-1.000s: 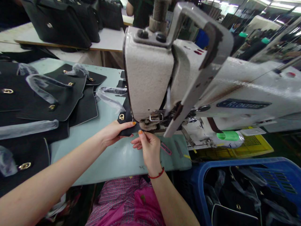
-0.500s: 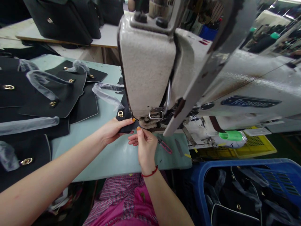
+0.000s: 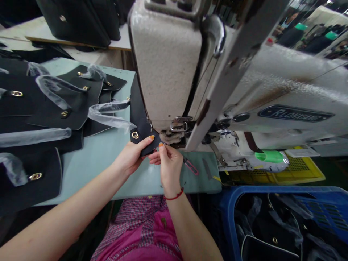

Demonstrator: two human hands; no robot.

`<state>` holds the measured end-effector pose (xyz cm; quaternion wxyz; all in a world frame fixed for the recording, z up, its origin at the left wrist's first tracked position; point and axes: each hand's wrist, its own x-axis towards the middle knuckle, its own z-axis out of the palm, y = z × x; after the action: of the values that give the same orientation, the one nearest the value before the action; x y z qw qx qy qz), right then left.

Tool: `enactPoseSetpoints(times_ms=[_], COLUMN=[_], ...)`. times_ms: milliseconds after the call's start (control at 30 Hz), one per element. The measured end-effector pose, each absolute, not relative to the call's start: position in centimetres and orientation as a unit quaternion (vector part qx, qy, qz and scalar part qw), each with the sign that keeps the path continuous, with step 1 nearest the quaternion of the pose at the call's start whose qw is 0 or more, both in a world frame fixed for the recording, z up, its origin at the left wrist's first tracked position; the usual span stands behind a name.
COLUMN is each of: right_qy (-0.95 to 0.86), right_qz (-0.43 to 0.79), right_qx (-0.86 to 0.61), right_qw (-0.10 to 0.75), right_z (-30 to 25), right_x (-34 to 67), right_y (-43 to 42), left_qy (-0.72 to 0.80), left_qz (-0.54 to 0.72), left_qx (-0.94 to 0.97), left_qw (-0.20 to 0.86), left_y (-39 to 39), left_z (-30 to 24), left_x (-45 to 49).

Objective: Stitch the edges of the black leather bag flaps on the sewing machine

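A black bag panel (image 3: 139, 115) with a gold buckle and a plastic-wrapped handle (image 3: 110, 114) lies partly under the head of a sewing machine (image 3: 165, 69). My left hand (image 3: 135, 154) grips the panel's near edge, thumb on top and fingers beneath. Close beside it, my right hand (image 3: 170, 163) is closed at the panel's corner, thumb and fingers pinched together by the presser foot area. Whether it pinches the edge or a thread is too small to make out. Pink-handled thread snips (image 3: 191, 166) lie on the table just right of my right hand.
More black panels (image 3: 73, 94) with wrapped handles are spread over the pale green table (image 3: 100, 174) at left. A blue basket (image 3: 231, 217) of similar pieces stands at lower right. Black bags (image 3: 78, 25) sit on a board behind. A yellow crate (image 3: 307, 170) is under the machine arm.
The panel has swung so more of it shows left of the machine head, its handle shifting left. My left hand has moved slightly with it. The right hand stays near the corner.
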<state>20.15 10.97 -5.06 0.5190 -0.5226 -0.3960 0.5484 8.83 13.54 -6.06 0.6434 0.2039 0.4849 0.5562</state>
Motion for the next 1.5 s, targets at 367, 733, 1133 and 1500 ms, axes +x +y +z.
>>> enactPoseSetpoints(times_ms=[367, 733, 1133, 1500], right_qy=[-0.405, -0.465, -0.611, -0.74], right_qz=[0.573, 0.559, 0.283, 0.051], right_qx=[-0.501, -0.527, -0.647, -0.645], right_qw=[0.507, 0.44, 0.358, 0.184], right_z=[-5.1, -4.0, -7.2, -11.7], right_x=[21.9, 24.7, 31.7, 34.9], right_y=[10.8, 11.7, 8.4, 7.4], left_qy=[0.453, 0.496, 0.515, 0.489], left_qz=[0.702, 0.713, 0.546, 0.565], left_qx=[0.062, 0.049, 0.133, 0.454], left_qw=[0.546, 0.493, 0.647, 0.484], left_y=[10.1, 7.6, 4.2, 12.4], left_z=[-5.0, -4.7, -7.6, 3.9], left_x=[14.2, 19.4, 17.8, 5.1])
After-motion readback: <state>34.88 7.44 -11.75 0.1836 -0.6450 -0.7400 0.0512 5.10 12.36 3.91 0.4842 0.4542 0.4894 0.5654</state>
